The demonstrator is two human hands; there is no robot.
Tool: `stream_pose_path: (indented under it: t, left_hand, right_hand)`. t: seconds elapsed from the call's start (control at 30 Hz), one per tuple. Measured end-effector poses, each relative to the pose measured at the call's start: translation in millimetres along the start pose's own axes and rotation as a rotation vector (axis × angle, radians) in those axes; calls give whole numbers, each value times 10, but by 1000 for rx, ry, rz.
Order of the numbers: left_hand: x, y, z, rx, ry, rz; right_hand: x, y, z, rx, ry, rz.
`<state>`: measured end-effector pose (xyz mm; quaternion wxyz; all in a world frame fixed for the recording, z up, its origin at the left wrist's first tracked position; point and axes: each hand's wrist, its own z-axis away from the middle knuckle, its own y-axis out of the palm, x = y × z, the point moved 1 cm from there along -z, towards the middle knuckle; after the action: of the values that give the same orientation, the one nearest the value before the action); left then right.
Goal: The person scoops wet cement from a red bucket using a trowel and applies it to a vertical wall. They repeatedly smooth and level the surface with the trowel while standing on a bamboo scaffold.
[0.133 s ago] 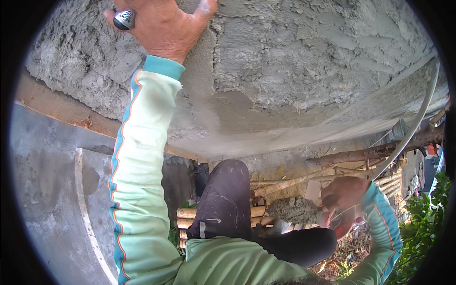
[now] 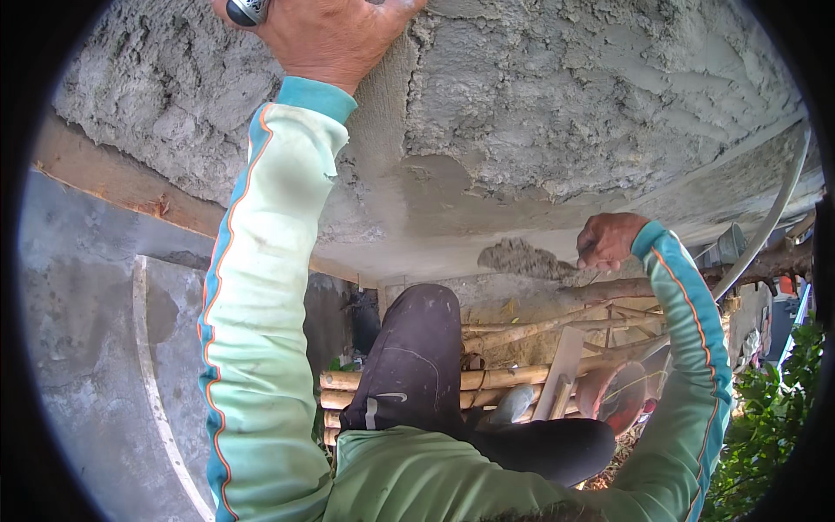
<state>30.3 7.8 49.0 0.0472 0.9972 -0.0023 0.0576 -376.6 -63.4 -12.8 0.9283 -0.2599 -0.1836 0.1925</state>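
Note:
My right hand (image 2: 609,242) is closed round the handle of a trowel (image 2: 570,264). A lump of wet grey mortar (image 2: 520,259) covers the blade, just in front of the lower wall. At the top edge, my left hand (image 2: 326,35) rests against the rough mortared wall (image 2: 557,96), a ring (image 2: 247,10) on one finger. Its thumb and ringed finger are spread apart, while the other fingertips lie outside the picture. Below that hand a smoother damp strip (image 2: 374,165) runs down the wall.
A wooden board (image 2: 122,178) edges the mortar on the left. Bamboo poles (image 2: 513,376) lie beneath my knees, with a red bucket (image 2: 613,396) and a flat wooden float (image 2: 559,370) beside them. A pale hose-like strip (image 2: 774,209) curves at right, near green leaves (image 2: 770,426).
My right hand has risen from beside the bucket toward the wall, carrying the loaded trowel. The bucket and float are now uncovered. My left hand sits slightly higher and further right in view.

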Motion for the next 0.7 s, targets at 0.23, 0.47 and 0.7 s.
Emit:
stream_pose_path:
  t: [0.23,0.47,0.7]
  left_hand:
    - [-63,29,-132,76,9,-86]
    - [194,100,-55,225,26,-188]
    - [37,74,-118,273,-1,-227]
  right_hand:
    - [-1190,-28,1407,-594,178,-396]
    - [-1695,1940,-560,-433,234,-926]
    - [559,2600,-2327,-540,-235,-2558]
